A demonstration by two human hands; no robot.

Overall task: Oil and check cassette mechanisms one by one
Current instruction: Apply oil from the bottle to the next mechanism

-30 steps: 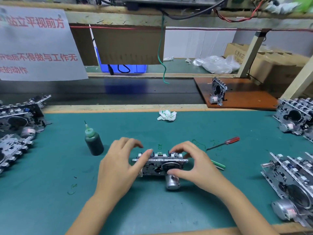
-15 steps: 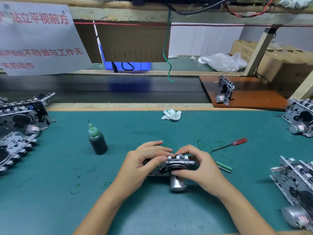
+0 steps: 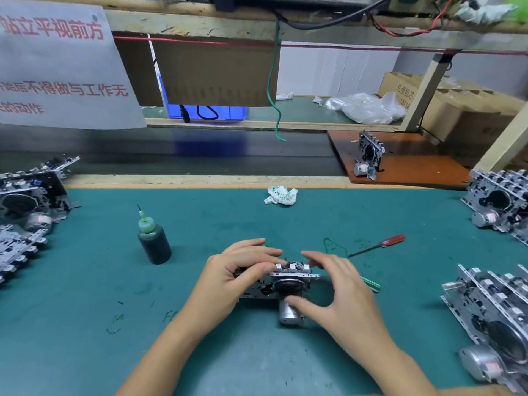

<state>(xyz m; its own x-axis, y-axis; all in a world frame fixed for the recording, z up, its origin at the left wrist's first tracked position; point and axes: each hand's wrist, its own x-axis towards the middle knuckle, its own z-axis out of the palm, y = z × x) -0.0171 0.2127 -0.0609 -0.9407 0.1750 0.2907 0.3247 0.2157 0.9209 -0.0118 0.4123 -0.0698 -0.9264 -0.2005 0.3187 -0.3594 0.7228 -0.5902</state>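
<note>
Gripping the cassette mechanism (image 3: pixel 281 284) at desk (image 3: pixel 85 324) centre, your left hand (image 3: pixel 228 281) had fingers curled over its top-left edge. Your right hand (image 3: pixel 340 292) had fingers spread, thumb touching the silver motor (image 3: pixel 288 315) below it. Oil bottle (image 3: pixel 154 241) stood upright to the left, red screwdriver (image 3: pixel 380 244) lay to the right. More mechanisms (image 3: pixel 494 315) were stacked at both desk edges.
</note>
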